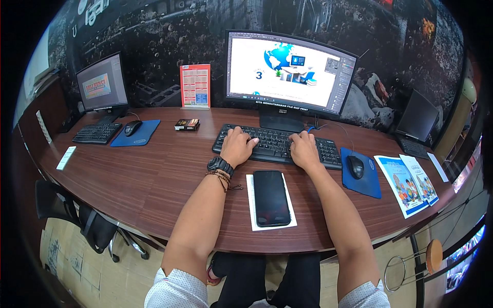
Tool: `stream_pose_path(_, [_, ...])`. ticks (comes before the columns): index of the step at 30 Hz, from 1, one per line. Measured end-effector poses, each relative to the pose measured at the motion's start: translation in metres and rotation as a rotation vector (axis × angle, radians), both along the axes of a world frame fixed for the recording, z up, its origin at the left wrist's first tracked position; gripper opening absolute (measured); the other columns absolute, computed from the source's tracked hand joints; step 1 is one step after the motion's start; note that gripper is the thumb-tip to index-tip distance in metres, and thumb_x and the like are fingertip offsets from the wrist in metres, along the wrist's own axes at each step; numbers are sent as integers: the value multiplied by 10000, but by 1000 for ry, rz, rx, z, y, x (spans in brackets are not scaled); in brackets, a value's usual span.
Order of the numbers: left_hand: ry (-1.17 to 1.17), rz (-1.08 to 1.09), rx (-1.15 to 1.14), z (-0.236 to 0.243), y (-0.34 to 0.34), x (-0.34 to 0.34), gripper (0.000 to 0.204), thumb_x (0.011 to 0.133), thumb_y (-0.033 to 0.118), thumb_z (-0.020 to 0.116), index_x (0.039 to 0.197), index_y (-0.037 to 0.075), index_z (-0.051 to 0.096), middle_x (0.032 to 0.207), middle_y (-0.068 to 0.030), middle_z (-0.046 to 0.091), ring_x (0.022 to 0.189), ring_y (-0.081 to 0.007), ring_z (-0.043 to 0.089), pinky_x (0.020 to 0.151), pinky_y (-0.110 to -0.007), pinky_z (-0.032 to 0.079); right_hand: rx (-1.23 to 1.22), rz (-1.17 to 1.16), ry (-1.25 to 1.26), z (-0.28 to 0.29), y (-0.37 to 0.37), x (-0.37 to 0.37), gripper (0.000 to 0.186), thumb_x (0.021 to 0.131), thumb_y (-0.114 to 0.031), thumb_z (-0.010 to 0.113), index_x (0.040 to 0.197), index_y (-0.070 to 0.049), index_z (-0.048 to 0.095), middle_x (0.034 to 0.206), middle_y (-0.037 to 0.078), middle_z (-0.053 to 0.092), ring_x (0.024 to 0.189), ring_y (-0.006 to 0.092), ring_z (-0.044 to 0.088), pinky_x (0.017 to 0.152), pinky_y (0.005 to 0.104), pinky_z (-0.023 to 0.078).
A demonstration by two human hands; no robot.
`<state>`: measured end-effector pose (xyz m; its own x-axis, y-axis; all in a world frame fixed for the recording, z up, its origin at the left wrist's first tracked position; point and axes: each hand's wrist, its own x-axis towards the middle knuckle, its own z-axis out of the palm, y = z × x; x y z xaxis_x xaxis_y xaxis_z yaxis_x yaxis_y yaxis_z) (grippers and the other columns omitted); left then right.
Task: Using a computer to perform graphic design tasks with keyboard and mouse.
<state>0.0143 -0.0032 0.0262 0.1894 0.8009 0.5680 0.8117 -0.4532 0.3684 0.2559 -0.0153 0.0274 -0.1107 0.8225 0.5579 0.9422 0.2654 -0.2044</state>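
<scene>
Both my hands rest on a black keyboard (272, 143) on the brown wooden desk. My left hand (237, 146) lies over its left part, thumb stretched out, fingers on the keys and holding nothing; a black watch (220, 165) and a beaded bracelet are on that wrist. Over the right part, my right hand (304, 148) touches the keys with its fingers bent but apart. Behind the keyboard stands a wide monitor (308, 72) showing a page with a blue globe and desk picture. Between my forearms, a black smartphone (271, 199) lies on white paper (292, 215).
Right of the keyboard, a black mouse (355, 167) sits on a blue pad (367, 189), near printed booklets (401, 187). To the left stand a small box (187, 124), a red calendar (195, 87) and another monitor (101, 84). An office chair (97, 231) is at the lower left.
</scene>
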Motion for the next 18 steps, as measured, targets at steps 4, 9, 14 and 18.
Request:
stream_pose_path(4, [-4,-1,22,-3,3,0,278,921,256,662,995,2,747,1031,-147,605,1031,-329,554,944,-426,457,-6,53,-35,-10,5,-1,244,909,-138,583,1118,-109,705,1116,154,558,1109,353,499,1004,455,414])
stream_pose_path(9, [-4,-1,26,-5,3,-1,256,916,236,663,990,7,748,1022,-142,605,1038,-329,554,947,-429,458,-30,177,-20,-13,7,-19,260,913,-202,595,1139,-134,705,1189,165,533,1194,357,459,1047,490,357])
stream_pose_path(14, [-15,-8,27,-5,3,0,250,913,233,666,983,7,749,1018,-143,604,1039,-328,555,946,-429,459,44,210,0,-12,8,-31,264,923,-254,596,1135,-145,708,1216,169,527,1229,356,436,1060,510,331])
stream_pose_path(18, [-20,-7,26,-3,2,0,256,914,236,668,985,3,748,1014,-143,604,1030,-327,555,942,-422,458,-65,150,-101,-4,11,-37,313,940,-338,573,1185,-181,688,1278,174,503,1266,367,408,1083,561,283])
